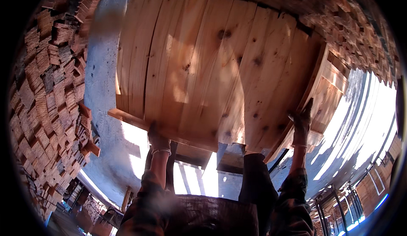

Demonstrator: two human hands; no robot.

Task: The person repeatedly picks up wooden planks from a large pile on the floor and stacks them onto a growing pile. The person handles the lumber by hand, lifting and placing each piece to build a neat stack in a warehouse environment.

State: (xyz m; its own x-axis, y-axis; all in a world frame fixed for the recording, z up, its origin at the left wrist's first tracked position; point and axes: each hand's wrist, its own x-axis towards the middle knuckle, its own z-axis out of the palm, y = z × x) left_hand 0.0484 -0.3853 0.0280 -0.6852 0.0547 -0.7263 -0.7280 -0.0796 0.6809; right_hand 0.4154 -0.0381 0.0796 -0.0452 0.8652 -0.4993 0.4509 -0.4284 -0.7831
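Note:
A broad stack or panel of pale, knotty wooden boards [203, 66] lies side by side in front of me. A narrow plank [131, 119] runs along its near left edge, and my gloved left hand [159, 142] is closed on that edge, some of its fingers hidden. Along the right side another narrow plank [316, 75] stands at a slant. My gloved right hand [301, 128] grips this one near its lower end, one finger or thumb pointing up along it. Patches of sunlight fall across the boards.
Stacked cut wood [42, 87] rises high on the left, and another wood stack [352, 15] fills the far right. More pale boards [333, 87] lie beyond the right plank. The concrete floor [101, 70] shows sunlit stripes. Metal frames [335, 210] stand at the lower right.

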